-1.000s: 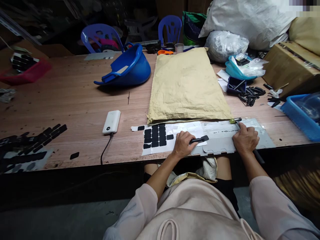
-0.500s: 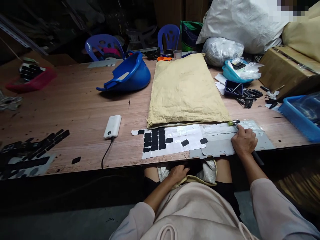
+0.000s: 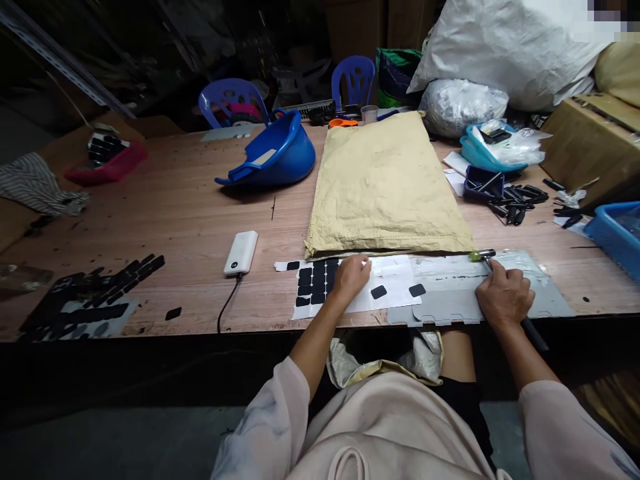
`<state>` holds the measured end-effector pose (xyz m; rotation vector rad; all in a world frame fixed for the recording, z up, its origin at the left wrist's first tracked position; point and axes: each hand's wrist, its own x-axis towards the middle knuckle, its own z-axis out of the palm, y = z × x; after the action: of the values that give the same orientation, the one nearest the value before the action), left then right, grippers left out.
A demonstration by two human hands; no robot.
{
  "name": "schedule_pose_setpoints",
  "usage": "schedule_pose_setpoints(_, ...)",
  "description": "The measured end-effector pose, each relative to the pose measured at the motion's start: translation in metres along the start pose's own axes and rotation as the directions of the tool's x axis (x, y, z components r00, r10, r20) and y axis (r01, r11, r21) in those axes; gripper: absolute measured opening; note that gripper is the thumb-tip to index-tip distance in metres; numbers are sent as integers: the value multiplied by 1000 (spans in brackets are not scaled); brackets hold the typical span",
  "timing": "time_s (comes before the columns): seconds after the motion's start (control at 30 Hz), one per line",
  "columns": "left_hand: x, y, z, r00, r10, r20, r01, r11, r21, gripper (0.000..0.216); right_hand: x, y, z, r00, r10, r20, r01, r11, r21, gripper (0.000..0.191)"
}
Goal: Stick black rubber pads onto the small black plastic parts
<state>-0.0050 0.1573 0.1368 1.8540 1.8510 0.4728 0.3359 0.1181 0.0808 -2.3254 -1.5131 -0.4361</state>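
Note:
My right hand (image 3: pixel 505 291) is wrapped around a small hammer (image 3: pixel 483 255) with a yellow-green face at one end of its head. Its dark handle sticks out below my wrist, over a grey board (image 3: pixel 453 297). My left hand (image 3: pixel 351 277) is over a white sheet (image 3: pixel 395 267), fingers curled together; whatever they hold is hidden. Left of that hand, rows of black rounded pads (image 3: pixel 311 287) cover the sheet. Two loose black pads (image 3: pixel 379 292) lie to its right. Across my lap, an open bag (image 3: pixel 387 367) shows a pale lining.
A large tan paper sack (image 3: pixel 385 183) lies just behind the sheet. Leftward are a white power bank (image 3: pixel 241 252) with a cable, a blue basin (image 3: pixel 280 153) and black strips (image 3: pixel 130 277). Black pieces (image 3: pixel 520 200), a teal basin (image 3: pixel 495 155) and a blue tray (image 3: pixel 617 230) stand right.
My left hand has risen from the bag at my lap onto the white sheet, covering one loose pad's spot. My right hand keeps its grip on the hammer. The view has shifted slightly.

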Motion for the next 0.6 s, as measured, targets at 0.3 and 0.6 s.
schedule_pose_setpoints(0.3, 61, -6, 0, 967, -38, -253, 112, 952, 284, 39, -2, 3, 5, 1000, -10, -17, 11, 1000, 24, 40)
schedule_pose_setpoints(0.6, 147, -13, -10, 952, -103, -287, 146, 980, 136, 67, -4, 6, 10, 994, -58, -93, 55, 998, -28, 38)
